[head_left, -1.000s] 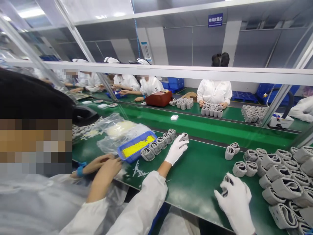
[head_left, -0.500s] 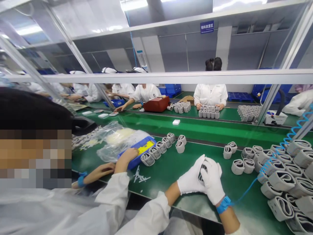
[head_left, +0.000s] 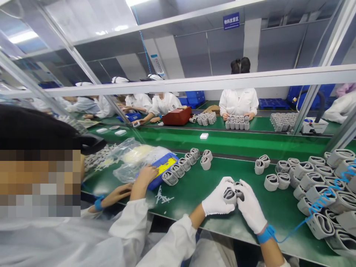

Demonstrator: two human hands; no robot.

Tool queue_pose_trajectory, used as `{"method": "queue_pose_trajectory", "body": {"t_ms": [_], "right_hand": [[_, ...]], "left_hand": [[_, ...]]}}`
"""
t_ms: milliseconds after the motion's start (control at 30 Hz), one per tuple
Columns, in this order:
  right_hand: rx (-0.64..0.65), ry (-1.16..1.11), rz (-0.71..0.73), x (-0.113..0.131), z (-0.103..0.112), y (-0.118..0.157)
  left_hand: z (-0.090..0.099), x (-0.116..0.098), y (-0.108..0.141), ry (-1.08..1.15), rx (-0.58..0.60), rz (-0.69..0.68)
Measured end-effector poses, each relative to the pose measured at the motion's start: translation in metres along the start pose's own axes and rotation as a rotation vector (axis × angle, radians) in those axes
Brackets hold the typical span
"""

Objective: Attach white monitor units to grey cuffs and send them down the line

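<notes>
Both of my hands wear white gloves and meet low over the green bench, right of centre. My left hand (head_left: 218, 198) is closed around a rolled grey cuff (head_left: 230, 196), whose coiled end faces me. Close against it is another rolled grey cuff (head_left: 239, 193), gripped between the thumb and fingers of my right hand (head_left: 252, 208). Gloved fingers hide parts of both rolls. A blue wrist strap (head_left: 267, 234) with a coiled cord circles my right wrist. More rolled cuffs (head_left: 271, 182) stand on the bench just right of my hands.
Many rolled cuffs (head_left: 319, 196) crowd the bench's right side. A co-worker's hand (head_left: 147, 176) is at a blue tray (head_left: 152, 184) of yellow pieces on the left, beside a row of cuffs (head_left: 178, 170) and white strips (head_left: 162, 197). A green conveyor (head_left: 236, 142) runs behind; other people sit beyond.
My hands have turned and spread slightly apart, so two cuff rolls now show where the gloves covered most of them. My right hand has shifted right. The view has tilted a little.
</notes>
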State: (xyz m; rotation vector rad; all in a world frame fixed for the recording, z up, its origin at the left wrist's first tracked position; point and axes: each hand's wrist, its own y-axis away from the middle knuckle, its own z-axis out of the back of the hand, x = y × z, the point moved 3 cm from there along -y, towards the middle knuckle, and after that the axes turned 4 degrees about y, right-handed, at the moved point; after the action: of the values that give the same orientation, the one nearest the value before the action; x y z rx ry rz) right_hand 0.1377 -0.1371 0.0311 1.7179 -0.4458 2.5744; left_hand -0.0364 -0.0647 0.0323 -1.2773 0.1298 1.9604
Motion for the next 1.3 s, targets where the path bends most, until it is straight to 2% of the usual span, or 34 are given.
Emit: {"method": "queue_pose_trajectory", "body": {"t_ms": [100, 200, 400, 500, 567, 667, 800, 900, 967, 1033, 1133, 1300], "right_hand": [[0.027, 0.002, -0.027, 0.011, 0.002, 0.0], [0.036, -0.054, -0.154, 0.015, 0.003, 0.002], [0.008, -0.151, -0.262, -0.002, 0.006, 0.005], [-0.037, -0.551, -0.374, -0.019, 0.003, 0.003], [-0.119, -0.829, -0.471, -0.03, 0.002, 0.001], [-0.211, -0.967, -0.546, -0.038, 0.002, -0.001], [-0.167, -0.953, -0.563, -0.035, 0.002, 0.0], [-0.136, -0.907, -0.541, -0.031, 0.002, 0.002], [-0.124, -0.877, -0.535, -0.029, 0.001, 0.002], [-0.135, -0.847, -0.547, -0.03, 0.0, 0.001], [-0.178, -0.807, -0.572, -0.034, 0.001, -0.002], [-0.238, -0.816, -0.566, -0.037, -0.001, -0.006]], "left_hand": [[0.006, 0.002, 0.009, -0.039, -0.035, 0.032], [0.009, 0.002, 0.016, -0.021, -0.036, 0.037], [0.006, 0.004, 0.023, 0.039, -0.036, 0.023], [0.008, 0.003, 0.028, 0.049, -0.072, 0.027], [0.013, 0.002, 0.031, 0.051, -0.104, 0.029], [0.033, 0.005, 0.038, -0.002, -0.233, 0.033], [0.083, 0.027, 0.05, -0.282, -0.499, 0.141], [0.119, 0.052, 0.054, -0.411, -0.574, 0.259], [0.134, 0.064, 0.053, -0.476, -0.595, 0.301], [0.142, 0.069, 0.053, -0.523, -0.6, 0.319], [0.143, 0.069, 0.057, -0.551, -0.593, 0.317], [0.14, 0.057, 0.074, -0.612, -0.569, 0.159]]}}
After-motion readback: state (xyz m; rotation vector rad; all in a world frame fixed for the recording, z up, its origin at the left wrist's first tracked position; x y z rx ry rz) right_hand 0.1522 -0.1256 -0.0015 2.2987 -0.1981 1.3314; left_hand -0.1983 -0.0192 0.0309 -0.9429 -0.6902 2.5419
